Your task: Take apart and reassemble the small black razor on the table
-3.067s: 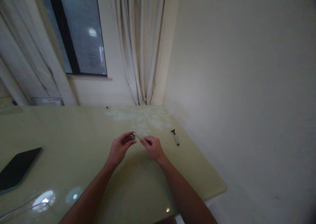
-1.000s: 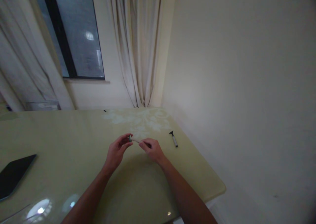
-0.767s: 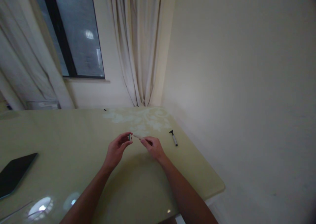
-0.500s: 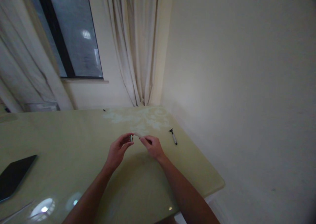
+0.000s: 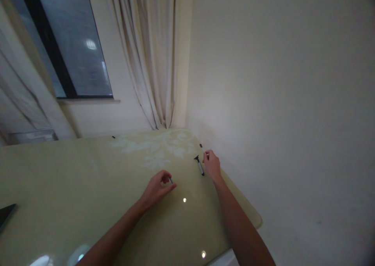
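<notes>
My left hand (image 5: pixel 159 184) is closed in a pinch above the table, with a small razor cartridge (image 5: pixel 171 180) between thumb and fingers. It looks like a narrow metallic piece seen edge-on. At the right side of the table, my right hand (image 5: pixel 211 163) is closed around a slim pale piece with a dark tip (image 5: pixel 200 145). Most of that piece is hidden by the fingers, and its exact kind is unclear. Just left of my right hand lies a razor (image 5: pixel 200 167) with a black head and a grey-and-black handle.
The glossy greenish table (image 5: pixel 88 188) meets a plain wall (image 5: pixel 278 102) at right. A small dark bit (image 5: pixel 113 137) lies near the far edge. The corner of a dark flat object (image 5: pixel 6 215) shows at left. Curtains (image 5: pixel 146 55) hang beside the window (image 5: pixel 70 39).
My hands have parted. The right went right with the pale piece, to beyond the razor on the table; the left stays pinched on the cartridge, lower and farther right in view. The view has turned right.
</notes>
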`<state>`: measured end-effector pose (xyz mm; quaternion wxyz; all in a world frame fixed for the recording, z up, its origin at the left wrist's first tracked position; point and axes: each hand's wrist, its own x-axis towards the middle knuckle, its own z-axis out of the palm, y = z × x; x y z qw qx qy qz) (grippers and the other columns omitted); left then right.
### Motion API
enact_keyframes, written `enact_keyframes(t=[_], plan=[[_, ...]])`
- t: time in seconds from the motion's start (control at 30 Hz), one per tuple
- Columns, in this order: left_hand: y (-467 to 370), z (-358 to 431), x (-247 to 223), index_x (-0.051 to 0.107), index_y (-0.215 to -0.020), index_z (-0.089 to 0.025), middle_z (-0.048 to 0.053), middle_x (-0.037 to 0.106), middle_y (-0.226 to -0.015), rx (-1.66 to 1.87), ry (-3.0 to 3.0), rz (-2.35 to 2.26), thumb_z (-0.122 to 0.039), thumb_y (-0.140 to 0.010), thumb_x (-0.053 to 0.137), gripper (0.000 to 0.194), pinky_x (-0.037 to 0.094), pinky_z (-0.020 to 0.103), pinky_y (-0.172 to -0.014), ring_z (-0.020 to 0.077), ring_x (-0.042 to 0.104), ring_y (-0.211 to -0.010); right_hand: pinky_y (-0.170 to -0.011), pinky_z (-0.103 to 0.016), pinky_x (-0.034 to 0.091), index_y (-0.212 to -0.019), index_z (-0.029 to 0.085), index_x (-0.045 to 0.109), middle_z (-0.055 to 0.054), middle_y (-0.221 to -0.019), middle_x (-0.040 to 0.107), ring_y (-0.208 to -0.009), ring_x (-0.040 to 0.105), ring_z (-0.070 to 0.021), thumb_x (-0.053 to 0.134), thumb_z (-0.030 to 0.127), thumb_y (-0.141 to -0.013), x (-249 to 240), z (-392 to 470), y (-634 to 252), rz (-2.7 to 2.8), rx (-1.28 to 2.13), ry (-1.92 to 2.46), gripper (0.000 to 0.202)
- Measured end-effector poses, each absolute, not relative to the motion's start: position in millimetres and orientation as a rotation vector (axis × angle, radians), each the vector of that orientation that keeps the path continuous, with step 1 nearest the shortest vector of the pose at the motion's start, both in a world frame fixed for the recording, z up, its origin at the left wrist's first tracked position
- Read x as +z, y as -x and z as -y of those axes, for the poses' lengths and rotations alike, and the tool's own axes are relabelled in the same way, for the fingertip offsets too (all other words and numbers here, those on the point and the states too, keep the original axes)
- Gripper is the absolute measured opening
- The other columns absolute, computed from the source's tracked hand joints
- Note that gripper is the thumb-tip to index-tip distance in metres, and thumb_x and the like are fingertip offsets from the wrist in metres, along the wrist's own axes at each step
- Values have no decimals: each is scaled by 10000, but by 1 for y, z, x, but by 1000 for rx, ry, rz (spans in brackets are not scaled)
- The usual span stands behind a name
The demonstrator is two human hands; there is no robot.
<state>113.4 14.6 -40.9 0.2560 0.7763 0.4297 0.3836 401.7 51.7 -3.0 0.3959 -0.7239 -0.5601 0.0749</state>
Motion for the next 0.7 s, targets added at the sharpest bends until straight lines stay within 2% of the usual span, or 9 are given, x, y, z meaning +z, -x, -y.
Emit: enact_keyframes(t=[0.2,0.33,0.47,0.57,0.63,0.7], plan=[[-183,-57,-34,714,-1117,-216,73,741,-1088,734,-2176,-1378,-314,-830,724,304,460,362,-954,231,662,-1061,-696,-271,398,-1018,152,744,-139,-1034,745,-914,687,-233,581,194,-915,-27,-48,-415,1435,69,2158,197],[-217,-75,-32,737,-1146,-255,80,742,-1119,715,-2102,-1536,-371,-853,706,317,418,445,-986,280,646,-1124,-697,-273,407,-1007,174,770,-137,-1055,737,-930,691,-235,571,185,-911,-25,-47,-417,1441,44,2228,221],[-226,-74,-36,752,-1147,-280,82,734,-1142,700,-2102,-1624,-423,-855,698,329,383,473,-1007,303,620,-1154,-720,-267,410,-1115,181,713,-106,-1039,737,-943,682,-220,570,148,-906,-23,-44,-414,1433,63,2221,256],[-224,-70,-38,741,-1176,-296,75,722,-1171,686,-2125,-1641,-475,-849,697,375,375,459,-1013,296,615,-1159,-730,-278,419,-1129,183,678,-109,-1027,720,-935,667,-230,595,273,-939,-23,-40,-408,1462,43,2188,226],[-222,-69,-38,738,-1171,-302,67,718,-1182,678,-2135,-1646,-494,-849,696,377,373,444,-1017,285,614,-1162,-776,-299,434,-1025,181,706,-132,-1043,702,-979,651,-257,635,397,-929,-23,-38,-404,1512,12,2164,247],[-222,-69,-39,742,-1144,-302,62,714,-1192,677,-2140,-1655,-487,-861,688,342,370,431,-1022,276,611,-1169,-841,-312,438,-888,183,731,-144,-1059,691,-1031,633,-274,682,429,-893,-25,-37,-399,1570,-8,2145,251]])
